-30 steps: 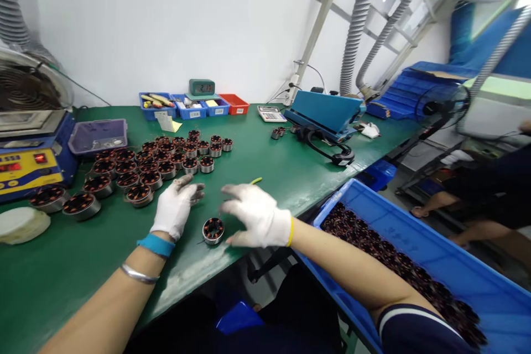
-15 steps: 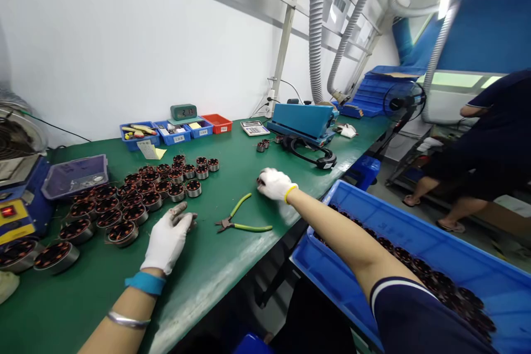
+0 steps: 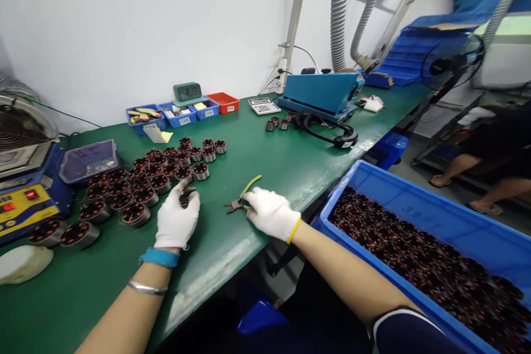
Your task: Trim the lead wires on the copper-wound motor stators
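My left hand [image 3: 177,218], in a white glove with a blue wristband, has thumb and fingers curled round a dark piece [image 3: 187,197] that looks like a wound motor stator, mostly hidden by the glove. It sits at the front right of a cluster of copper-wound stators in metal rings [image 3: 145,196]. In a white glove too, my right hand [image 3: 271,213] closes over the handles of green-handled cutting pliers [image 3: 236,206]. Their jaws point left on the bench, and one handle [image 3: 253,181] sticks out beyond the fingers.
The green bench [image 3: 232,149] carries small parts bins [image 3: 180,120], a calculator [image 3: 264,106], a blue machine [image 3: 319,94] and a black cable loop [image 3: 323,135]. A purple tray [image 3: 68,168] stands left. Right, a blue crate [image 3: 398,215] holds many stators. A person's legs [image 3: 477,171] show beyond.
My right hand has come back towards me from farther along the bench and onto the pliers. My left fingers have curled in more. The view has swung, showing more of the crate.
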`<action>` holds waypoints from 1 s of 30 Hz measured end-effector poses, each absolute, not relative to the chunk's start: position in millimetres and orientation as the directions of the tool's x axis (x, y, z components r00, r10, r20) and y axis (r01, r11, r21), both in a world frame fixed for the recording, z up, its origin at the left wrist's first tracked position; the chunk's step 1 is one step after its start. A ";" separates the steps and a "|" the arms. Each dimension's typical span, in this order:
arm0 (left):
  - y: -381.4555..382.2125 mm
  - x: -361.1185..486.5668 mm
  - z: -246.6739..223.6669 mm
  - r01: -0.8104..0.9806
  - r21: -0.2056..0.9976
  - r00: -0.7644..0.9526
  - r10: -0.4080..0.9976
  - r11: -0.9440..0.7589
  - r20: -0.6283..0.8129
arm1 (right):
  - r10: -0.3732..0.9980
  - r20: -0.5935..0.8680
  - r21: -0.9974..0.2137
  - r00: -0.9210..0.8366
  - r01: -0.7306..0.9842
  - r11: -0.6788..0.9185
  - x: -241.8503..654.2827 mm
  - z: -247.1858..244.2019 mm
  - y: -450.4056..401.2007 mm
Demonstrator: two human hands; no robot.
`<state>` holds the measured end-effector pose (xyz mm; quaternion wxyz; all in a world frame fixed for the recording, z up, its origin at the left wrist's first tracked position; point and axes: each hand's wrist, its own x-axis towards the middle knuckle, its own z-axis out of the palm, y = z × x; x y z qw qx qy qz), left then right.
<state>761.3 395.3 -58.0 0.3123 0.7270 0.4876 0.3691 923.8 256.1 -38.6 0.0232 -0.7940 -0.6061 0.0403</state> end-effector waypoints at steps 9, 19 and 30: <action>402.5 764.7 -61.9 0.336 0.888 0.116 0.950 -0.313 0.290 | 0.975 0.174 -0.147 0.135 0.983 -0.110 918.7 -30.5 355.2; 410.3 758.3 -54.7 0.167 0.963 0.121 0.974 -0.213 0.194 | 0.989 0.049 -0.194 0.137 0.973 -0.125 886.0 -16.7 343.0; 385.7 736.3 -38.4 0.356 0.879 0.785 0.611 -0.318 -0.096 | 0.964 -0.039 -0.732 0.263 0.649 -0.207 909.6 -37.1 280.9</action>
